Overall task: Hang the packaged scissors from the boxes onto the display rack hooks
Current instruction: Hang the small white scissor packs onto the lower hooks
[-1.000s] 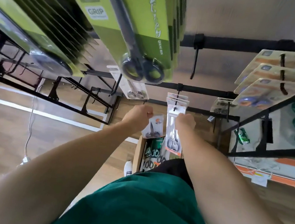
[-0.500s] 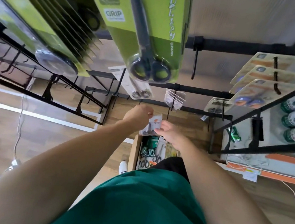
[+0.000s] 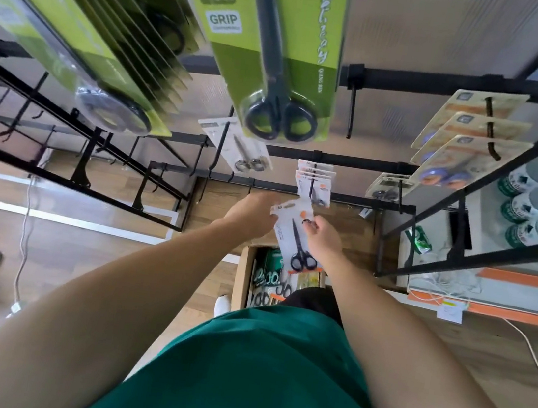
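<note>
Holding scissors pack (image 3: 294, 238) in both hands, over box (image 3: 246, 271) of packs

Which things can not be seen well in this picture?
- Left hand, head view: its fingers are behind the white pack, so the grip is unclear.
- Box: the near part is hidden by the person's body and the pack.
- Pack print: too small to read.
- Green packs: blurred, cut by the top edge.
- Hook under the hung white packs: covered by them.
</note>
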Available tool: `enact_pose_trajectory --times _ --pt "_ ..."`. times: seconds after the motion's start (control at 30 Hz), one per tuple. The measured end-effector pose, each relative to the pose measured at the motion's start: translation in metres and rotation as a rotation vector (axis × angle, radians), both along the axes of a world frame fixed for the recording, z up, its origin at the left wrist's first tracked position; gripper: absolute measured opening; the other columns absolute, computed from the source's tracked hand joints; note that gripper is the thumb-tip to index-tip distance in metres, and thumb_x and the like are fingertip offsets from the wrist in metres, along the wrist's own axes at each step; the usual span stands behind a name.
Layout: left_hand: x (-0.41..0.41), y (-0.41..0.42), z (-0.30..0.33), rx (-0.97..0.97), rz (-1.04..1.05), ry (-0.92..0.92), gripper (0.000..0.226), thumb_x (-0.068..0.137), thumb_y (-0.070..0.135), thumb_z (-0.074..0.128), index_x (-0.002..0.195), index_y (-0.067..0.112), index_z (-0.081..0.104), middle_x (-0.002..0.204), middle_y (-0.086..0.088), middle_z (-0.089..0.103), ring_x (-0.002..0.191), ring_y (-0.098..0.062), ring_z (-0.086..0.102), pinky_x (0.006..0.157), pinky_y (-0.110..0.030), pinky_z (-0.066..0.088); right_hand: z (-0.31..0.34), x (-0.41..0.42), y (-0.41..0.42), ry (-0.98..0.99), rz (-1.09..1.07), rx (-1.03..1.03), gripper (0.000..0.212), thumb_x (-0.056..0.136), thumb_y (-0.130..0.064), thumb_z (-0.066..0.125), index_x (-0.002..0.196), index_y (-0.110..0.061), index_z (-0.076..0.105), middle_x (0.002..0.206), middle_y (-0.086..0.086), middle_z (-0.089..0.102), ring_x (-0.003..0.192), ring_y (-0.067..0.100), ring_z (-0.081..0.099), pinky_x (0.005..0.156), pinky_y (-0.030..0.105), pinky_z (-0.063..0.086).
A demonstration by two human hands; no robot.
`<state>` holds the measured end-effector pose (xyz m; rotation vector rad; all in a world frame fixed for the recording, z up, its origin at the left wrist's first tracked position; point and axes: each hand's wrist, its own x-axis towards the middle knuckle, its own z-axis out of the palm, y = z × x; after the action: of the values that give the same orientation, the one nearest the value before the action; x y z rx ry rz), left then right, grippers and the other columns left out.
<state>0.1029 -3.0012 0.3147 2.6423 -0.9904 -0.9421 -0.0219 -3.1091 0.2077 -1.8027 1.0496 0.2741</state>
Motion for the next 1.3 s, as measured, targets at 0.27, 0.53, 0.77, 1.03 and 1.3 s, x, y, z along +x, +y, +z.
enact_pose_trajectory --times 0.27,0.53,0.77,1.03,1.3 --pt "0.004 0.006 0.0 0.056 -0.024 0.005 0.031 0.097 0.016 0.051 0.128 0.018 0.057 0.115 -0.005 0.067 0.093 -0.018 0.064 0.078 -0.031 0.052 -0.01 -0.005 -0.009 0.13 -0.18 0.005 0.04 0.108 -0.031 0.038 0.145 -0.017 0.045 0.139 0.006 0.056 0.117 0.029 0.059 0.085 0.037 0.049" --pt "0.003 0.007 -0.005 0.098 0.007 0.031 0.024 0.098 0.019 0.053 0.122 0.019 0.058 0.109 -0.002 0.066 0.093 -0.018 0.063 0.083 -0.036 0.055 -0.008 0.023 -0.02 0.251 -0.151 0.005 0.039 0.104 -0.023 0.041 0.139 -0.01 0.051 0.134 0.011 0.06 0.111 0.028 0.063 0.084 0.035 0.054" --pt "0.004 0.004 -0.004 0.107 -0.013 0.033 0.028 0.098 0.02 0.054 0.125 0.021 0.058 0.113 -0.002 0.065 0.089 -0.016 0.063 0.081 -0.031 0.054 0.006 0.024 -0.02 0.301 -0.059 0.053 0.034 0.101 -0.029 0.051 0.117 -0.001 0.062 0.085 0.005 0.061 0.064 0.016 0.056 0.048 0.025 0.041" --pt "0.002 0.007 -0.005 0.131 -0.067 0.006 0.033 0.096 0.023 0.053 0.129 0.021 0.055 0.119 -0.005 0.066 0.098 -0.021 0.061 0.086 -0.036 0.053 0.032 0.01 0.004 0.136 0.215 0.062 0.053 0.094 -0.025 0.06 0.144 -0.016 0.045 0.141 0.003 0.053 0.102 0.019 0.062 0.074 0.025 0.05" --pt "0.001 0.054 -0.022 0.142 -0.116 0.047 0.04 0.097 0.019 0.05 0.137 0.022 0.047 0.123 -0.006 0.062 0.096 -0.021 0.058 0.082 -0.034 0.052 0.054 -0.004 0.048 0.147 0.37 -0.107 0.052 0.097 -0.024 0.061 0.145 -0.014 0.044 0.147 0.005 0.049 0.131 0.023 0.05 0.104 0.033 0.04"
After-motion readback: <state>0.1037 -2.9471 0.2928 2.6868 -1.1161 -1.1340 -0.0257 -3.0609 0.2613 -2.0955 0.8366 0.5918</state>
